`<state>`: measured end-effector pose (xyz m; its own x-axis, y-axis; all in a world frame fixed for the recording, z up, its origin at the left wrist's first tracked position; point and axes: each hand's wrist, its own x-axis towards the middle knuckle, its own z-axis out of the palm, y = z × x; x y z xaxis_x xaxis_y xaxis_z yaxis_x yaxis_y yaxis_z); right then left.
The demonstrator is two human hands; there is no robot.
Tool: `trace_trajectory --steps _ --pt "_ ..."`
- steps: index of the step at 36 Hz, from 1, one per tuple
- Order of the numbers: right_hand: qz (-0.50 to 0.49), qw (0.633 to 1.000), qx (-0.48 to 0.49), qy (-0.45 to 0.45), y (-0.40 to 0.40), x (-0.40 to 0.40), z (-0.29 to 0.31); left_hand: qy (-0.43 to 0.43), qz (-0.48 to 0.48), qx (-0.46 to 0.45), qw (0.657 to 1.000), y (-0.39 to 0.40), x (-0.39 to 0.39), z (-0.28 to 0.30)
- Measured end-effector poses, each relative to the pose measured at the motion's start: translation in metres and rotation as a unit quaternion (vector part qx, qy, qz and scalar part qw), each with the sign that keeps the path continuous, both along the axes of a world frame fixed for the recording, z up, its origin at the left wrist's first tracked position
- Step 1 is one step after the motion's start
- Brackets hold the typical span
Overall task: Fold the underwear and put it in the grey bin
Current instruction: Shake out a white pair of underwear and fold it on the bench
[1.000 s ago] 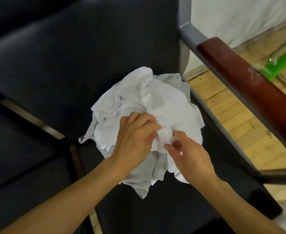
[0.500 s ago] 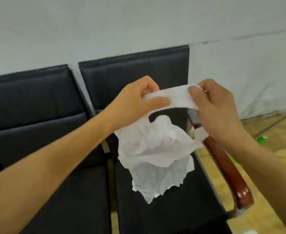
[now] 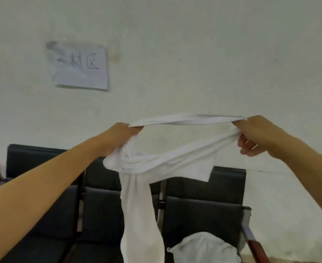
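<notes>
A white piece of underwear [image 3: 143,196] hangs in the air in front of the wall, its waistband stretched wide between both hands. My left hand [image 3: 121,138] grips the waistband's left end, and my right hand [image 3: 259,136] grips the right end. One long twisted part of the cloth dangles down past the chair backs. A pile of more white and grey laundry [image 3: 204,247] lies on the right seat below. No grey bin is in view.
A row of black padded chairs [image 3: 200,202] stands against a pale wall. A red-brown armrest [image 3: 259,249] sticks out at the lower right. A paper sheet with handwriting [image 3: 80,67] is stuck to the wall at upper left.
Both hands lifted one white garment off the pile on the seat, raised it high and pulled apart, stretching its waistband. The camera tilted up from the seat to the wall.
</notes>
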<state>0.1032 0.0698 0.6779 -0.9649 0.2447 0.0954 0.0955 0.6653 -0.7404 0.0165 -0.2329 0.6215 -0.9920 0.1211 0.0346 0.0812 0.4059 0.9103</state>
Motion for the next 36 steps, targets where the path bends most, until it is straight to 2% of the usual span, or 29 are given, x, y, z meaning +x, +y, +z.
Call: trace_trajectory --steps 3,5,7,9,11,13,16,18,20,22,23,26,28,31,34,36 --pt "0.085 0.977 -0.195 -0.006 -0.059 -0.004 0.02 -0.055 -0.074 0.06 0.994 -0.034 0.018 0.023" --pt "0.159 0.928 -0.334 0.029 -0.096 -0.009 0.03 -0.071 -0.114 0.119 0.984 -0.05 0.024 0.033" --pt "0.236 0.889 -0.39 0.034 -0.14 -0.014 0.035 -0.072 -0.11 0.195 0.972 -0.072 0.029 0.045" --pt "0.31 0.874 -0.375 -0.001 -0.185 -0.015 0.033 -0.061 -0.121 0.27 0.953 -0.093 0.032 0.058" --pt "0.364 0.882 -0.296 -0.037 -0.219 -0.018 0.028 -0.071 -0.155 0.324 0.93 -0.113 0.035 0.071" --pt "0.329 0.916 -0.23 -0.009 -0.252 -0.022 0.021 -0.075 -0.155 0.35 0.921 -0.138 0.037 0.084" --pt "0.19 0.97 -0.127 0.079 -0.273 -0.018 0.01 -0.057 -0.139 0.417 0.897 -0.149 0.042 0.099" --pt "0.157 0.981 -0.103 0.052 -0.283 -0.016 -0.001 -0.038 -0.125 0.462 0.877 -0.158 0.04 0.106" --pt "0.227 0.964 -0.126 -0.052 -0.295 -0.012 -0.01 -0.037 -0.14 0.482 0.864 -0.172 0.039 0.112" --pt "0.332 0.918 -0.168 -0.134 -0.307 -0.009 -0.019 -0.035 -0.154 0.494 0.855 -0.182 0.04 0.117" --pt "0.359 0.903 -0.191 -0.135 -0.314 -0.009 -0.022 -0.031 -0.154 0.505 0.849 -0.186 0.041 0.119" --pt "0.341 0.895 -0.277 -0.072 -0.337 -0.013 -0.023 -0.029 -0.191 0.531 0.825 -0.202 0.042 0.119" --pt "0.333 0.878 -0.341 -0.042 -0.347 -0.018 -0.017 -0.02 -0.221 0.498 0.838 -0.214 0.038 0.112" --pt "0.336 0.86 -0.384 0.002 -0.358 -0.025 -0.006 0.007 -0.221 0.382 0.897 -0.243 0.031 0.094" --pt "0.329 0.839 -0.433 0.012 -0.367 -0.03 0.002 -0.015 -0.137 0.269 0.953 -0.274 0.018 0.072" --pt "0.318 0.819 -0.477 0.005 -0.37 -0.033 0.003 -0.054 -0.071 0.193 0.977 -0.288 0.012 0.058"
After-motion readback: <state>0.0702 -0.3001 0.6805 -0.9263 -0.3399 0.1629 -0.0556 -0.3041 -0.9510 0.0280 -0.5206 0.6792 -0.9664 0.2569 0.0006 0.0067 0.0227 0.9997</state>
